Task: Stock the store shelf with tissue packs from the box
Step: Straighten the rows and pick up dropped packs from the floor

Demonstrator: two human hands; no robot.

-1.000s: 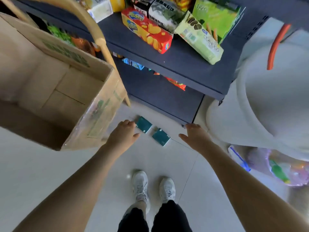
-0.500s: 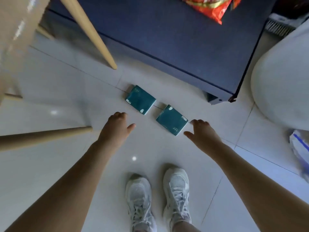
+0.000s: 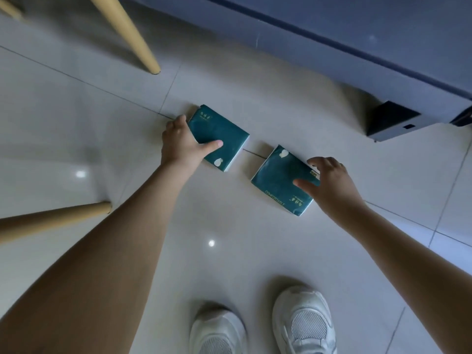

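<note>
Two teal tissue packs lie flat on the pale tiled floor in front of the shelf. My left hand clasps the left tissue pack, thumb on its top face and fingers wrapped over its left edge. My right hand hovers on the right tissue pack, thumb resting on top and fingers spread over the right edge, not closed around it. The box is out of view.
The dark blue shelf base and its foot run across the upper right. Two light wooden legs stand at the left. My white shoes are at the bottom edge.
I have bent lower toward the floor. Both hands moved forward from short of the packs onto them; the left hand closed on the left pack.
</note>
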